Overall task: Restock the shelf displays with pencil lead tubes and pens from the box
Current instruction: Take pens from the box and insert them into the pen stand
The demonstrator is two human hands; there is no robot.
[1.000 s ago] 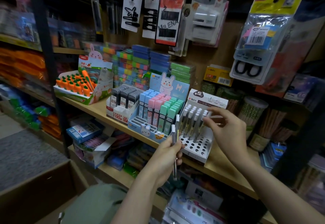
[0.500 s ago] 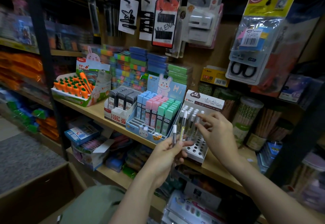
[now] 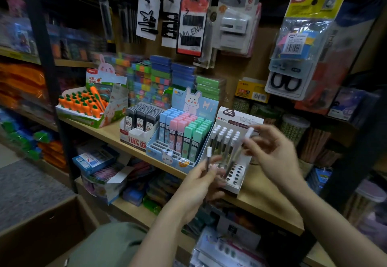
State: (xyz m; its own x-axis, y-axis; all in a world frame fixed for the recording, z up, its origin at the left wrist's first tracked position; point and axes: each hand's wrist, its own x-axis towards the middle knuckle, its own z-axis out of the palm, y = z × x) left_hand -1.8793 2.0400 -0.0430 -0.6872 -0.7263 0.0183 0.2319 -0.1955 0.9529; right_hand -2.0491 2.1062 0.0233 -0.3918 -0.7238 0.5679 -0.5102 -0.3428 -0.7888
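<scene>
My left hand (image 3: 199, 185) grips one white-capped pen (image 3: 208, 156) upright, just in front of the blue bunny display (image 3: 167, 156) of pastel pencil lead tubes (image 3: 185, 129). My right hand (image 3: 274, 155) pinches a second white-capped pen (image 3: 248, 134), tilted and blurred, over the white pen display (image 3: 237, 179). Several pens (image 3: 224, 141) stand in the display's back rows, while its front holes are bare. A box of black lead tubes (image 3: 142, 120) sits left of the bunny display.
All displays stand on a wooden shelf (image 3: 263, 210). A carrot-pen box (image 3: 88, 107) is at the left, and jars of pencils (image 3: 293, 128) at the right. Packets hang on hooks above. A cardboard box (image 3: 41, 235) stands open at the lower left.
My left hand held two pens. My right hand came back from the display, took one of them and lifted it up to the right. The left hand keeps the other.
</scene>
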